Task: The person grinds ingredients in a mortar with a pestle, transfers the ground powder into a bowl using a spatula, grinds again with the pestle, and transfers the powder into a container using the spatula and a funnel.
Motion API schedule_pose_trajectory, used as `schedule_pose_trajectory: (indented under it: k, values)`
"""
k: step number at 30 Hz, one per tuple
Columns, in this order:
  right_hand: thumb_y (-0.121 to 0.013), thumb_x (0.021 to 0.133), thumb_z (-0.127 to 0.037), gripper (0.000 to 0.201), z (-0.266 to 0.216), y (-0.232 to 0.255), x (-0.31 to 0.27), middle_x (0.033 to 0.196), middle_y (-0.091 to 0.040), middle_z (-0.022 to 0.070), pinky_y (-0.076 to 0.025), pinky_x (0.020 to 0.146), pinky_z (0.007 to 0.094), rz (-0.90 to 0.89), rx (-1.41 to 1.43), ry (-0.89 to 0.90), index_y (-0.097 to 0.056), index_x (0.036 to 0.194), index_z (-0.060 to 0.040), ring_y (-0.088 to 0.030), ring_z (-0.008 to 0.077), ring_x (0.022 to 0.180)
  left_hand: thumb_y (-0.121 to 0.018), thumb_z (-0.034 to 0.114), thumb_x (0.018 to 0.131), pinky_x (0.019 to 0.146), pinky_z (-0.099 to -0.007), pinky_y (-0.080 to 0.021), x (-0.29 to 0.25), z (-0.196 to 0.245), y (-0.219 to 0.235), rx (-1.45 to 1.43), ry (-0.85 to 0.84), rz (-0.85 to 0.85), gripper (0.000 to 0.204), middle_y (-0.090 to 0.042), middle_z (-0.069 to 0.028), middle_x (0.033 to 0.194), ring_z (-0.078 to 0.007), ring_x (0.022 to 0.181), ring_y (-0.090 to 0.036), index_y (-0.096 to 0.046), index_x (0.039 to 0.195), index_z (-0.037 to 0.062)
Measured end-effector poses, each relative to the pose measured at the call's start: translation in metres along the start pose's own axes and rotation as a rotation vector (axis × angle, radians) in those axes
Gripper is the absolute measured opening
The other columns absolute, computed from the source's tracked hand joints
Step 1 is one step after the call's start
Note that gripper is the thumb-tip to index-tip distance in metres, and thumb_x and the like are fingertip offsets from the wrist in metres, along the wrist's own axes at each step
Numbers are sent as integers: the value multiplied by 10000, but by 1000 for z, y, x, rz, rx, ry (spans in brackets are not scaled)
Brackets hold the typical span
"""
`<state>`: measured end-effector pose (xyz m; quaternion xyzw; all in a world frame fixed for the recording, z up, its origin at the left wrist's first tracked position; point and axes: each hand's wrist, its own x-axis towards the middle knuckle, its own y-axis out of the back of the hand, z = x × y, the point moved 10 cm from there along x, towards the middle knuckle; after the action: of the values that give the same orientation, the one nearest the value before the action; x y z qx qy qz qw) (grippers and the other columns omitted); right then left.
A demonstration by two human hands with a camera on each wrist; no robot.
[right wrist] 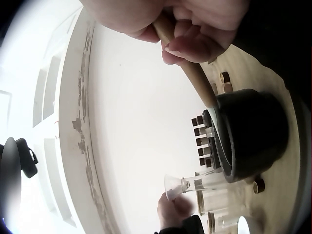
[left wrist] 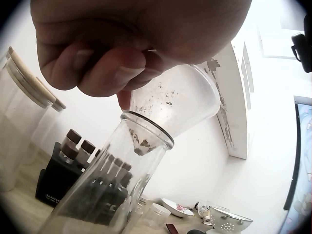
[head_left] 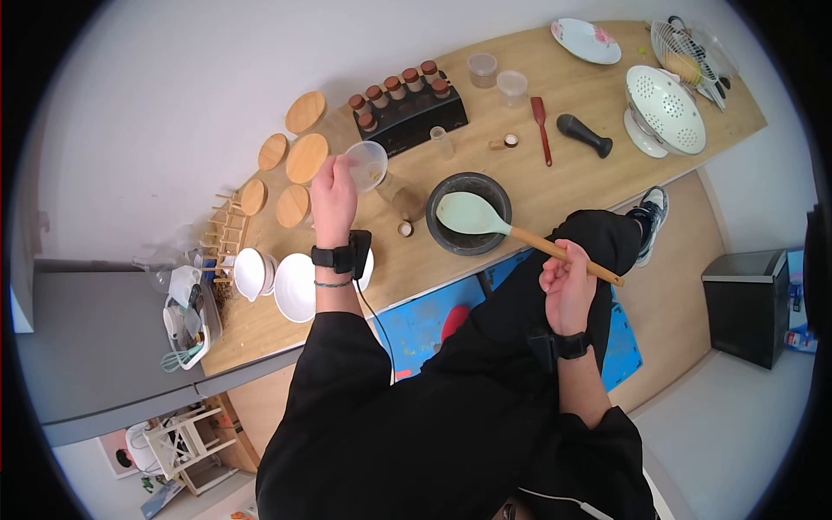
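My left hand [head_left: 334, 198], fingers curled, pinches the rim of a clear plastic funnel [left wrist: 178, 100]. The funnel's spout sits inside the neck of a glass bottle [left wrist: 124, 165], and dark specks cling to its inner wall. Brown contents show in the bottle in the head view. With my right hand [head_left: 568, 290] I grip the wooden handle of a silicone spoon [head_left: 468, 213]. Its pale green head rests over the dark stone mortar [head_left: 459, 250], which stands near the table's front edge. A small cork-like cap [head_left: 406, 229] lies between bottle and mortar.
Behind stands a black spice rack [head_left: 416, 120] with brown-capped jars. Wooden-lidded jars [head_left: 307, 159] and white bowls [head_left: 295, 290] are on the left. To the right are a small vial [head_left: 442, 143], a red spatula [head_left: 542, 130], a black pestle [head_left: 585, 136] and a white colander [head_left: 663, 108].
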<state>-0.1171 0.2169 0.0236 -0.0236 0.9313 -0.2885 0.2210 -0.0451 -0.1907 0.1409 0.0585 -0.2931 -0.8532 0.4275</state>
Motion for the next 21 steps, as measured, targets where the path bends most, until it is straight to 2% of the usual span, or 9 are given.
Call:
schedule_pose_trajectory:
  k: [15,21]
  values:
    - [-491,1019,-223,261,-4,-4,3,686,-612,61,-416,473,249,-31,32,25,-609,1067,4,-519,100,531,-457,259,969,688,-347,-466,1,-1,-1,-21,-15,-8,351,-603,-146,716,-226,690,-585,-690,940,-1]
    - [-520,1012,-271,281,-2,-3,2,699,-595,49,-393,489,246,-37,9,14,-610,1078,-14,-505,103,567,-461,258,972,686,-344,-466,2,-1,-1,-26,-15,-10,348,-604,-144,715,-224,690,-586,-689,941,-4]
